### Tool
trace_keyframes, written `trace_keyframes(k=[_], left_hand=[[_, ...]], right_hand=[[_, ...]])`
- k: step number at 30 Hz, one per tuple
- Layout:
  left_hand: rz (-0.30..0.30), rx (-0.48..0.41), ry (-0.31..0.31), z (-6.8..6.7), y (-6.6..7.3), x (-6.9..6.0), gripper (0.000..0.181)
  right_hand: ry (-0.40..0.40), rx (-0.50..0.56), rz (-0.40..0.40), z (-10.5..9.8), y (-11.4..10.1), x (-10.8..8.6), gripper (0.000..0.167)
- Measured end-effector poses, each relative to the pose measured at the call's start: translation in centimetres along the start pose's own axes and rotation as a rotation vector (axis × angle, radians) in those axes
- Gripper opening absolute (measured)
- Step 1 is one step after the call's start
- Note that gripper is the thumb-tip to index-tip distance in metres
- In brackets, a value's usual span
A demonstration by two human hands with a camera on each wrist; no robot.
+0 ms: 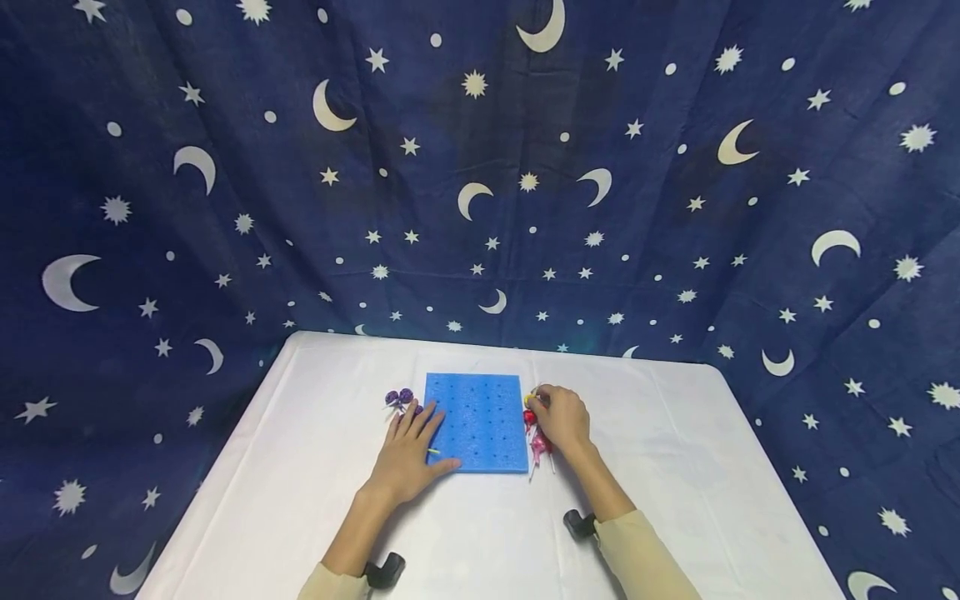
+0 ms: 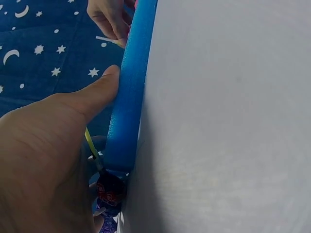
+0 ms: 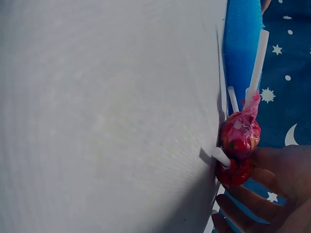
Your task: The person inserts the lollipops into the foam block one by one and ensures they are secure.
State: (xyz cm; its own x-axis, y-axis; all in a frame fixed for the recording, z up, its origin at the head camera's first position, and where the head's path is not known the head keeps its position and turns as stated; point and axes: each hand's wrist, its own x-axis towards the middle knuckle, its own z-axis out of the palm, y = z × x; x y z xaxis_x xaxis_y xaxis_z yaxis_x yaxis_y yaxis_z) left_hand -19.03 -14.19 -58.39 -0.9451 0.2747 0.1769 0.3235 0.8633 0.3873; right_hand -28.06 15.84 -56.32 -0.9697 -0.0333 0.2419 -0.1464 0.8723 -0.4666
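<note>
My left hand rests with spread fingers on the left edge of a blue foam board dotted with small holes. In the left wrist view, its thumb lies against the board's front edge, and a dark-wrapped lollipop with a yellow stick is beside the board, near the fingers. At the board's right edge, my right hand pinches a yellow lollipop; its white stick shows in the left wrist view. Just below that hand lie red and pink lollipops.
Several purple lollipops lie left of the board, partly behind the left fingers. A white cloth-covered table carries everything. Behind it and at both sides hangs a dark blue curtain with moons and stars.
</note>
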Motion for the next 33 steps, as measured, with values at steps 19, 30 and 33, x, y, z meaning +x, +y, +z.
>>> trace_keyframes(k=[19, 30, 33], left_hand=[[-0.001, -0.012, 0.008, 0.17, -0.1, 0.11, 0.092], [-0.001, -0.029, 0.013, 0.15, -0.06, 0.16, 0.091], [-0.005, -0.032, 0.009, 0.24, -0.12, 0.15, 0.091]], right_hand=[[0.075, 0.226, -0.012, 0.35, 0.02, 0.32, 0.02], [0.113, 0.303, -0.013, 0.36, -0.01, 0.58, 0.019], [0.107, 0.311, 0.002, 0.33, -0.1, 0.52, 0.019]])
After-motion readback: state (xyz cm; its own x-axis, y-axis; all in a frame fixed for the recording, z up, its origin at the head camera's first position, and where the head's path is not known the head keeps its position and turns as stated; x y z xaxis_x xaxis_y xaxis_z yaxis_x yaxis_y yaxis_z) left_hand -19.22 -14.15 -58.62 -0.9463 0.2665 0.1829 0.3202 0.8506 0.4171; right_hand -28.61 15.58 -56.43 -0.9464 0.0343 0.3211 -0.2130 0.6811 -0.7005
